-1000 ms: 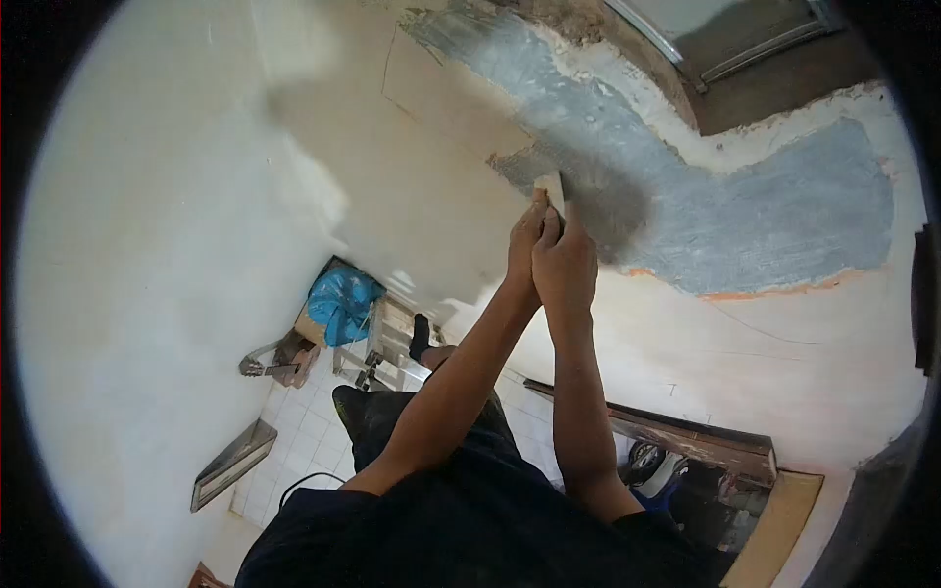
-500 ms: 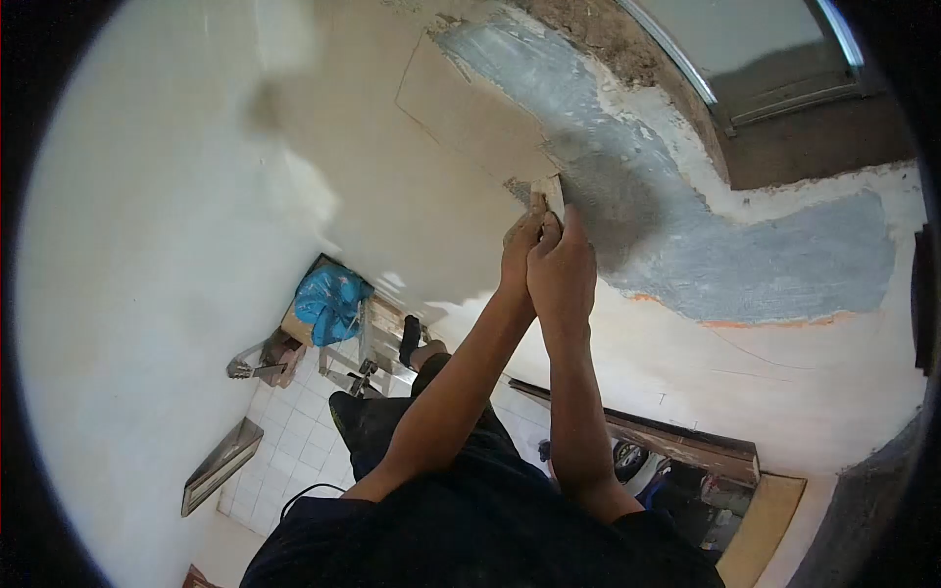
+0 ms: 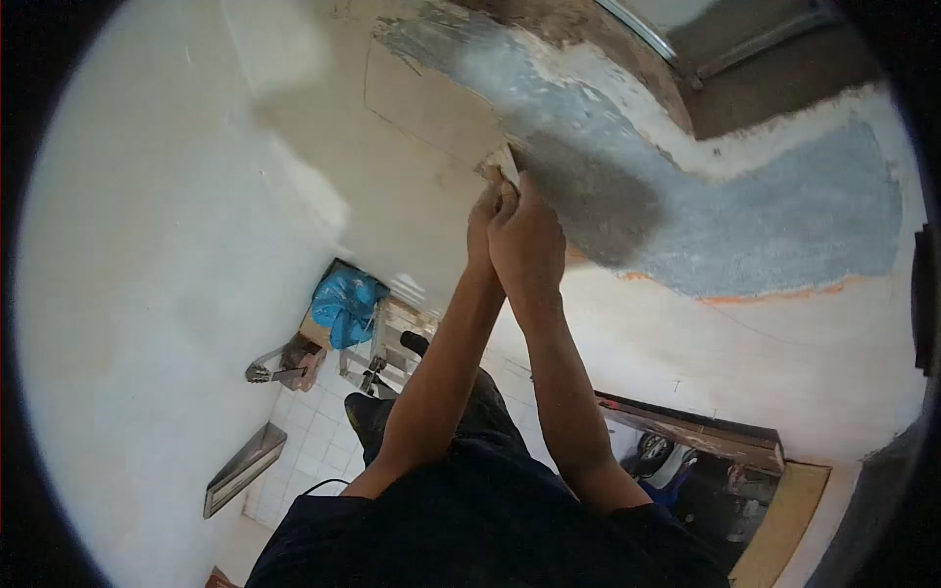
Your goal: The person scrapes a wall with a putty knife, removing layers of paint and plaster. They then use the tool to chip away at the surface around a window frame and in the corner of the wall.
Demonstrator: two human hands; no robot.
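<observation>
Both my hands are raised together against the wall, wrists side by side. My right hand (image 3: 526,235) is closed round a scraper (image 3: 509,162), whose pale flat blade sticks out above the fingers at the wall. My left hand (image 3: 483,214) is closed against it from the left, its fingers at the same tool; the handle is hidden in the grip. The blade sits at the border between the cream paint (image 3: 431,118) and a bare grey patch (image 3: 784,220). A thin cracked line runs through the paint to the left of the blade.
Below left are a blue plastic bag (image 3: 343,299), a stepladder (image 3: 387,353) and a wall-mounted metal-framed box (image 3: 245,468) above white floor tiles (image 3: 314,441). A doorway with a wooden frame (image 3: 696,431) opens at lower right. A window recess (image 3: 774,88) lies at upper right.
My hands and the scraper have shifted left and slightly up in view, while the camera view has also moved. The blade is now more tilted, and both hands keep their grip.
</observation>
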